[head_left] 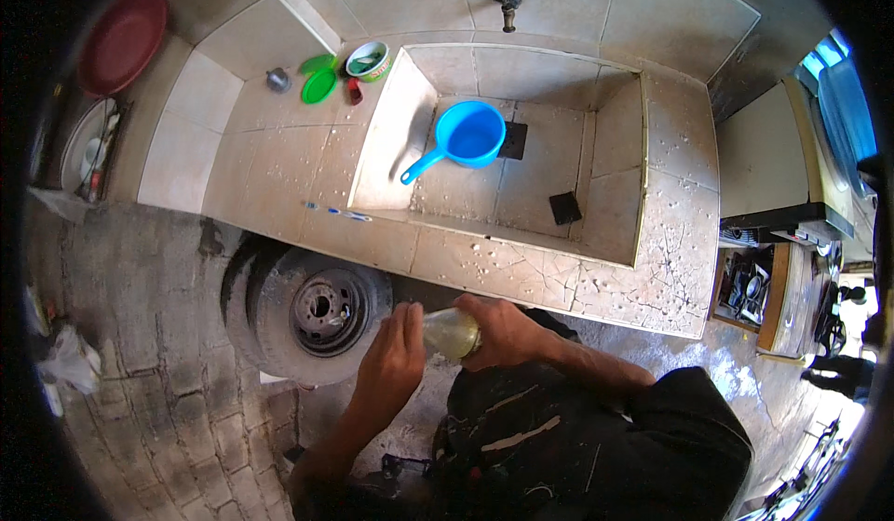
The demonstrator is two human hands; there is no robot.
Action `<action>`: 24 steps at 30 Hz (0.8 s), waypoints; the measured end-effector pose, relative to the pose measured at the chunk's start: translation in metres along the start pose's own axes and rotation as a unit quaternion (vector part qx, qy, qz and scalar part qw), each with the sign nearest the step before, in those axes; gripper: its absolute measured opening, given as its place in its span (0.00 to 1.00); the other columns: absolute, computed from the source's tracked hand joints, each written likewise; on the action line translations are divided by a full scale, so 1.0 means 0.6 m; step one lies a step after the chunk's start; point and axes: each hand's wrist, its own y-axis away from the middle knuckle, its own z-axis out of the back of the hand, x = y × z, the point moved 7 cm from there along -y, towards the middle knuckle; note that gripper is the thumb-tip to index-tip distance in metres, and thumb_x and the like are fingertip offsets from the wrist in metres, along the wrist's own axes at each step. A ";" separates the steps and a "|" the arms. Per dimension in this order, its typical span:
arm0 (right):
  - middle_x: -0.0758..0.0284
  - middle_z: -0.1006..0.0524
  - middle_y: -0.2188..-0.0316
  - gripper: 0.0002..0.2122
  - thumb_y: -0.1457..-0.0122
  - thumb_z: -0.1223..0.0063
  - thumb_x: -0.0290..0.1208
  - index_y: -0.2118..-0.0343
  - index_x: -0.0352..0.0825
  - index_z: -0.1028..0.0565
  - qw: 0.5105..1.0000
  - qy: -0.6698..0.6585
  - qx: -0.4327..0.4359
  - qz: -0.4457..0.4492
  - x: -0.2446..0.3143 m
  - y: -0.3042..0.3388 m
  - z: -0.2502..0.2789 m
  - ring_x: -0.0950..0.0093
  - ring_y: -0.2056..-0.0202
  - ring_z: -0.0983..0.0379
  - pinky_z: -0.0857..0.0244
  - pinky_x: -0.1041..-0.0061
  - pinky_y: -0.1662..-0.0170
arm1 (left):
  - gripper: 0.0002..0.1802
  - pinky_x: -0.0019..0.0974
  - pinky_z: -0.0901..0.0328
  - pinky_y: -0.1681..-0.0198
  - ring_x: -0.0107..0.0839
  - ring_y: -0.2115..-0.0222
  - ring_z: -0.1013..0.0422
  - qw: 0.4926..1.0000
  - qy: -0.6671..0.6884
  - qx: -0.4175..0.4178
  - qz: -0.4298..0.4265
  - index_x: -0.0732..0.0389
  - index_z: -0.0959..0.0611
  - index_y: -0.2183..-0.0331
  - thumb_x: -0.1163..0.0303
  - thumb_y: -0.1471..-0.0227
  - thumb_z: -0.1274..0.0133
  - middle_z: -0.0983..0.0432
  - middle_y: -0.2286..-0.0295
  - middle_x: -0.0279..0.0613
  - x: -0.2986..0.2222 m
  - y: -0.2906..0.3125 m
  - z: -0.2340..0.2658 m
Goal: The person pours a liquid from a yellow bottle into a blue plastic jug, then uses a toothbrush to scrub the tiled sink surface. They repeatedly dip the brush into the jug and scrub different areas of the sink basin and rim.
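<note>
A clear bottle (pixel 453 333) with something yellowish in it lies tilted between my hands, in front of the sink's near edge. My right hand (pixel 503 331) wraps round its wide end. The narrow end points left, into the closed fingers of my left hand (pixel 395 358), which hide the bottle's tip. Whether a cap is on it cannot be seen. Beyond my hands, a blue dipper (pixel 472 133) rests in the tiled sink (pixel 535 195), its handle toward the near left.
A wheel with a tyre (pixel 250 311) leans below the counter at left. A toothbrush (pixel 337 212) lies on the ledge. Green lids (pixel 319 85), a white tub (pixel 368 60) and a small metal cup (pixel 277 80) stand at back left. A tap (pixel 508 9) juts from the wall.
</note>
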 end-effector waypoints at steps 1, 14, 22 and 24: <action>0.50 0.27 0.67 0.33 0.68 0.35 0.32 0.56 0.28 0.38 0.999 0.002 -0.018 -0.027 0.001 -0.004 0.014 0.54 0.63 0.28 0.32 0.64 0.61 | 0.22 0.31 0.35 0.60 0.40 0.65 0.33 0.999 -0.033 -0.005 -0.032 0.76 0.33 0.59 0.78 0.60 0.53 0.35 0.64 0.54 0.008 -0.022 -0.003; 0.50 0.26 0.68 0.31 0.70 0.35 0.28 0.58 0.29 0.36 0.964 -0.039 -0.221 -0.144 0.029 -0.107 0.036 0.53 0.64 0.28 0.33 0.66 0.61 | 0.22 0.37 0.36 0.61 0.44 0.66 0.35 0.920 0.295 0.001 -0.258 0.72 0.35 0.55 0.83 0.57 0.57 0.37 0.65 0.55 0.186 -0.149 -0.026; 0.55 0.24 0.67 0.34 0.70 0.32 0.32 0.57 0.30 0.35 0.928 -0.015 -0.308 -0.206 0.021 -0.221 0.038 0.61 0.63 0.26 0.32 0.68 0.58 | 0.19 0.34 0.37 0.62 0.35 0.68 0.34 0.858 0.501 -0.023 -0.109 0.67 0.35 0.53 0.81 0.49 0.63 0.35 0.63 0.48 0.444 -0.173 -0.073; 0.55 0.24 0.68 0.33 0.70 0.30 0.35 0.59 0.30 0.35 0.889 0.041 -0.379 -0.255 0.002 -0.218 0.066 0.62 0.65 0.26 0.31 0.68 0.61 | 0.18 0.28 0.37 0.66 0.25 0.73 0.36 0.846 0.530 -0.030 -0.043 0.66 0.34 0.53 0.81 0.47 0.65 0.34 0.63 0.44 0.505 -0.153 -0.097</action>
